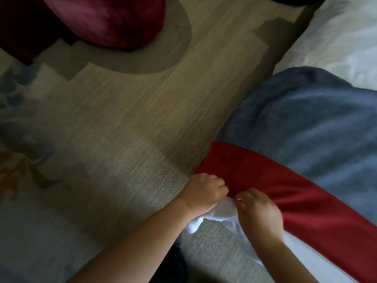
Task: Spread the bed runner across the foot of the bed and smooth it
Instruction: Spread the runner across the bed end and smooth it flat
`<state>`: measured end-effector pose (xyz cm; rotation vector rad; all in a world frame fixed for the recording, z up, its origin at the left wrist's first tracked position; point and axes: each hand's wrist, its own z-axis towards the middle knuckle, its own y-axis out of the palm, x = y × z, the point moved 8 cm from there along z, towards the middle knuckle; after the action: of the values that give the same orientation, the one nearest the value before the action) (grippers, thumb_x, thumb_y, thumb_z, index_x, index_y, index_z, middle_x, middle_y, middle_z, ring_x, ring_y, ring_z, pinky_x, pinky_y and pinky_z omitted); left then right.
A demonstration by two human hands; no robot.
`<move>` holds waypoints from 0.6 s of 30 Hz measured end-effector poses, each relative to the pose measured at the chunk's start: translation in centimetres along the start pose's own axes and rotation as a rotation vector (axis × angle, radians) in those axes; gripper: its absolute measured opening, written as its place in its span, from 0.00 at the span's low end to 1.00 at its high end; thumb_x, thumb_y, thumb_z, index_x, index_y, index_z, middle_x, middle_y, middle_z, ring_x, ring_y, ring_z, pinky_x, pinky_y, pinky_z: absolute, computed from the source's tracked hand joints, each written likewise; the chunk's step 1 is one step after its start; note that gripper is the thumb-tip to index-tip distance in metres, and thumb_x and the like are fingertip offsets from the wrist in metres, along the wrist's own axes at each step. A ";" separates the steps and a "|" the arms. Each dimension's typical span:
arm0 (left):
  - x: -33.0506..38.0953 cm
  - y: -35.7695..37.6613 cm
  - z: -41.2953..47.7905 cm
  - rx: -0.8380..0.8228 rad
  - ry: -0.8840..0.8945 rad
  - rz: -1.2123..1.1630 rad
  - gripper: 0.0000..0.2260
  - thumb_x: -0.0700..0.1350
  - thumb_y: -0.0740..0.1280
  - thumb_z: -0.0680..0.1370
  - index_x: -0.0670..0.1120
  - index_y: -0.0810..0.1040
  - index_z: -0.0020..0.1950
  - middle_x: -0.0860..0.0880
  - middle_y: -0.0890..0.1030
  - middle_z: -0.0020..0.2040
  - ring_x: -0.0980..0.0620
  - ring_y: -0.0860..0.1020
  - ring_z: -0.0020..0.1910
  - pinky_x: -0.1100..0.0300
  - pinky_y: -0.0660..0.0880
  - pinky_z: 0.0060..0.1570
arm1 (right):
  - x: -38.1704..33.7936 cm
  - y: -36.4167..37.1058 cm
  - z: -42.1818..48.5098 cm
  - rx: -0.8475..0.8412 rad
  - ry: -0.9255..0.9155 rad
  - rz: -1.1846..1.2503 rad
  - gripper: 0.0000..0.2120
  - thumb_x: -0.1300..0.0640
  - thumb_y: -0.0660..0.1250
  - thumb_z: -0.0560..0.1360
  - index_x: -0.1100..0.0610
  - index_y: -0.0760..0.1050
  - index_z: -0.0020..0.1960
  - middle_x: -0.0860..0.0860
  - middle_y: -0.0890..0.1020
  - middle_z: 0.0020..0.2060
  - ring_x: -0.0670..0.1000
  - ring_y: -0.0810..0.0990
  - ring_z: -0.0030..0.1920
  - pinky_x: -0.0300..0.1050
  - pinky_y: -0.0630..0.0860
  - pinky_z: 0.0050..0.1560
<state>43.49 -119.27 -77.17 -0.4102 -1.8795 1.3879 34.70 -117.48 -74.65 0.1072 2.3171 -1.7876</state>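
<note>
Looking from the left side across: there's a pale carpet [114, 123] with a faded blue and orange pattern on its left part, and up top a plush dark red seat or cushion [106, 19], can't really tell which.

The bed runner [295, 197] is the deep red band of cloth lying at the corner of the bed [342, 41]. It runs from the corner near the hands down toward the lower right edge of the shot. It looks mostly flat, with soft creases fanning out from where it's being gripped. Just above it sits a rumpled grey-blue blanket [306, 123], touching the runner's far edge, and white bedding shows in the top right. A white sheet [216, 219] hangs out below the runner's near edge at the corner.

Hands: the left hand [204, 193] is curled into a loose fist with the knuckles up, fingers closed on the runner's end at the corner. The right hand [259, 211] is just beside it, nearly touching, fingers bent down and pinching the runner's near edge right where the red meets the white. Both bare forearms come in from the bottom.
</note>
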 end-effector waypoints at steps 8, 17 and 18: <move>-2.4 -3.2 6.8 -0.062 -0.061 0.029 0.08 0.44 0.65 0.69 0.48 0.79 0.47 0.49 0.79 0.45 0.46 0.77 0.47 0.53 0.74 0.43 | 3.6 -2.7 4.7 -0.055 -0.100 0.074 0.09 0.47 0.64 0.73 0.50 0.80 0.42 0.47 0.80 0.39 0.51 0.80 0.42 0.44 0.73 0.36; -2.6 -10.4 26.0 0.197 -0.142 -0.045 0.14 0.40 0.62 0.74 0.49 0.77 0.58 0.49 0.78 0.56 0.46 0.75 0.57 0.50 0.73 0.52 | 18.3 -13.0 19.2 0.249 0.085 0.039 0.09 0.55 0.59 0.77 0.54 0.79 0.47 0.53 0.78 0.47 0.57 0.77 0.49 0.46 0.68 0.38; -2.4 -10.9 28.1 0.223 -0.151 -0.056 0.14 0.39 0.61 0.75 0.49 0.77 0.58 0.49 0.78 0.57 0.45 0.75 0.57 0.49 0.74 0.52 | 20.1 -13.9 20.2 0.284 0.114 0.048 0.10 0.56 0.59 0.77 0.53 0.79 0.50 0.54 0.78 0.49 0.58 0.76 0.51 0.46 0.69 0.39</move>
<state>26.60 -143.71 -71.71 -0.1452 -1.8133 1.6074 14.98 -142.04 -70.64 0.3130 2.0961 -2.1260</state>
